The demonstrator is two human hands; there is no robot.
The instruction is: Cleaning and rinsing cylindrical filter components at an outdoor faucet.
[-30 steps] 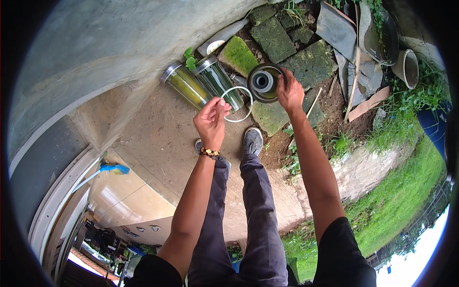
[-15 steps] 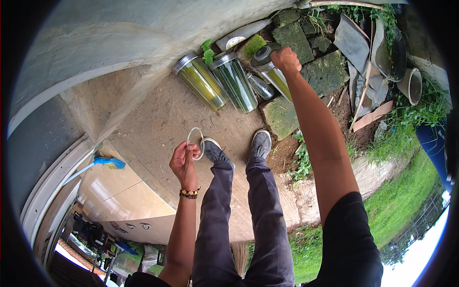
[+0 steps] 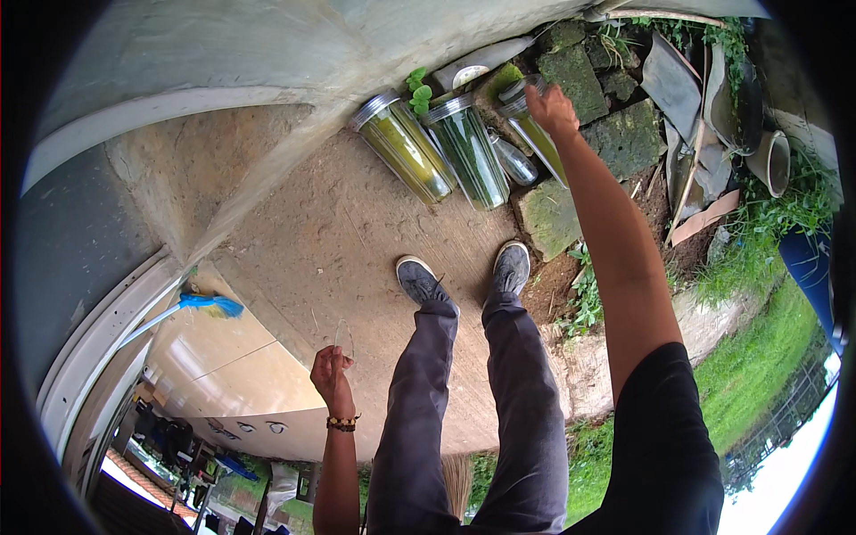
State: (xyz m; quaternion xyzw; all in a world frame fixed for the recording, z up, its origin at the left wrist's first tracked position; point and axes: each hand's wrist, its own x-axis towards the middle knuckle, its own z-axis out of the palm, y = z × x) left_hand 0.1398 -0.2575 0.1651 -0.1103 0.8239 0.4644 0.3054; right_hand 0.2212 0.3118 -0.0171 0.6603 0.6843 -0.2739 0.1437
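Note:
My left hand [image 3: 332, 374], wearing a beaded bracelet, pinches a thin pale ring [image 3: 349, 341] above the concrete floor, left of my legs. My right hand [image 3: 555, 113] reaches far forward, its fingers closed at the top of a tall clear jar with yellow-green liquid [image 3: 540, 143]. They grip its grey lid [image 3: 515, 93]; whether the lid is loose from the jar I cannot tell. Left of it stand a jar of dark green contents [image 3: 470, 156] and another jar of yellow-green liquid [image 3: 408, 152], both with clear rims. A small glass bottle [image 3: 514, 162] sits between the jars.
Mossy stone blocks [image 3: 618, 141] lie right of the jars, with broken sheets [image 3: 670, 78] and a pot [image 3: 769, 163] beyond. A concrete wall [image 3: 223, 53] runs along the far side. A blue broom [image 3: 209, 303] lies at the left, beside a tan board [image 3: 214, 357].
My left hand has drawn back toward me and slightly left with the ring, which now shows thinner. My right hand stays at the jar top while the view has shifted a little.

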